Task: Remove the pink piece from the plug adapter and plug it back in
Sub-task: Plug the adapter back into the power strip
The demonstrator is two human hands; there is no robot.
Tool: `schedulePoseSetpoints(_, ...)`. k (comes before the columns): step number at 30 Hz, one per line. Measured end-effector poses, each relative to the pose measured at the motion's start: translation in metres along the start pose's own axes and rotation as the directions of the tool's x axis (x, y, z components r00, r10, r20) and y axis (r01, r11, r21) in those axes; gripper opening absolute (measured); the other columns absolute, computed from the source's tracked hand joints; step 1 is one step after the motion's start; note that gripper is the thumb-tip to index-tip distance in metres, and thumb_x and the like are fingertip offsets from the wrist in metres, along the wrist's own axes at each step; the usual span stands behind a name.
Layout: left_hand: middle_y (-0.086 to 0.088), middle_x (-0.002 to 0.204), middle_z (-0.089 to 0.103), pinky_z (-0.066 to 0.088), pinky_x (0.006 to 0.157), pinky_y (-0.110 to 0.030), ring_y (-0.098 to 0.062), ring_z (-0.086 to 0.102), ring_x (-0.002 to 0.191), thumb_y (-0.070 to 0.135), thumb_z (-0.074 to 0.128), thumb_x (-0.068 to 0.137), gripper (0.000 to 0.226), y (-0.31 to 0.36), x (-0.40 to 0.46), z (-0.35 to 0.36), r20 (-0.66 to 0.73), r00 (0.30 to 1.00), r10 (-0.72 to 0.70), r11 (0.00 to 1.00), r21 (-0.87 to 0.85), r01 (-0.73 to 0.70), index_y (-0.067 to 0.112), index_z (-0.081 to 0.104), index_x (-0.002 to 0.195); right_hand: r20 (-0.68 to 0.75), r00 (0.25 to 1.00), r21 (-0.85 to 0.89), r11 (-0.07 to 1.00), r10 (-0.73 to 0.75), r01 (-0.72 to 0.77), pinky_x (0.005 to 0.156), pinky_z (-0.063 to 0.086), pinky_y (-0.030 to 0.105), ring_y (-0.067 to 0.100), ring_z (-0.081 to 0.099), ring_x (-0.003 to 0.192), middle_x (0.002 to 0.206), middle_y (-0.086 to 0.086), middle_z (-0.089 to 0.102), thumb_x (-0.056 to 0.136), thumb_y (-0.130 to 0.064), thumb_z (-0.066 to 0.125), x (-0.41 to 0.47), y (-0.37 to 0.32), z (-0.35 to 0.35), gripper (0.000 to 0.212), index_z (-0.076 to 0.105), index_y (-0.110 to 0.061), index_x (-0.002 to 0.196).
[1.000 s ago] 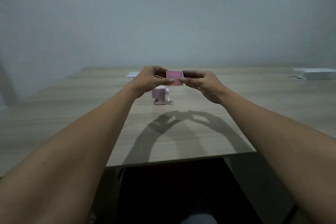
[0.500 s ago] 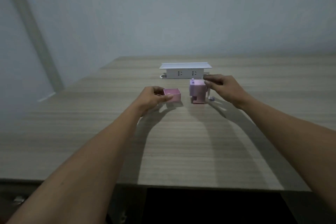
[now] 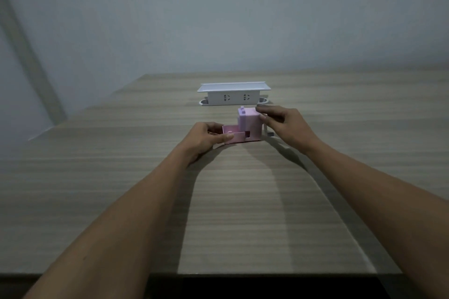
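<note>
A pale lilac cube-shaped plug adapter stands on the wooden table, a little in front of a white socket box. A small open pink piece, box-like, lies on the table with its right end touching the adapter's lower left side. My left hand pinches the pink piece, thumb on its front wall. My right hand grips the adapter's upper right corner with its fingertips. How far the piece sits inside the adapter is hidden.
A white socket box with a flat lid and two outlets stands behind the adapter. A small grey part lies under my right hand. The table's near edge runs along the bottom; a grey wall rises behind.
Both hands came down from holding the pink piece in the air. My left hand slid the piece right along the table until it met the adapter. My right hand closed on the adapter.
</note>
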State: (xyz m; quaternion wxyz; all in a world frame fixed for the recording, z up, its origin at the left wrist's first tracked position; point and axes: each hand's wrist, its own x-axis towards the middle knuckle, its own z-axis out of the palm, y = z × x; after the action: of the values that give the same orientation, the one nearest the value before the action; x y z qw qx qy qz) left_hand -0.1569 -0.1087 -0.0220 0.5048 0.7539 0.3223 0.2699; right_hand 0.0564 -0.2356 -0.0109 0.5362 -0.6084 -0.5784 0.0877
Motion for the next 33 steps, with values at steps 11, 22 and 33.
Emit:
schedulePoseSetpoints(11,-0.016,0.104,0.077,0.054,0.065,-0.015,-0.010,0.069,0.075,0.017,0.078,0.086,0.038,0.005,0.009,0.017,0.040,0.996,0.078,0.997,0.014,-0.078,0.001,0.071,0.120,0.005,0.999,0.098,0.994,0.050,-0.051,0.075,0.055,0.009,0.017,0.063,0.118,0.137,0.004,0.063,0.095,-0.013,0.065,0.001,0.001,0.001,0.032,0.067,-0.011,0.126)
schedulePoseSetpoints(22,-0.011,0.111,0.076,0.058,0.077,-0.021,-0.022,0.073,0.101,0.019,0.078,0.086,0.043,0.009,0.020,0.029,0.081,0.994,0.070,0.997,-0.034,-0.068,0.004,0.068,0.125,-0.008,0.991,0.236,0.963,0.134,-0.128,0.089,0.059,0.028,0.018,0.058,0.128,0.146,0.001,0.055,0.089,-0.020,0.073,-0.008,0.010,0.009,0.056,0.055,-0.018,0.142)
schedulePoseSetpoints(33,-0.010,0.117,0.073,0.055,0.086,-0.026,-0.020,0.069,0.105,0.022,0.074,0.090,0.044,0.035,0.092,0.012,0.113,0.990,0.086,0.995,0.032,-0.090,0.004,0.066,0.129,0.026,0.992,0.143,0.981,0.125,-0.128,0.097,0.056,0.040,0.018,0.069,0.111,0.120,0.001,0.073,0.089,-0.027,0.073,0.055,0.033,-0.001,0.040,0.068,-0.017,0.127)
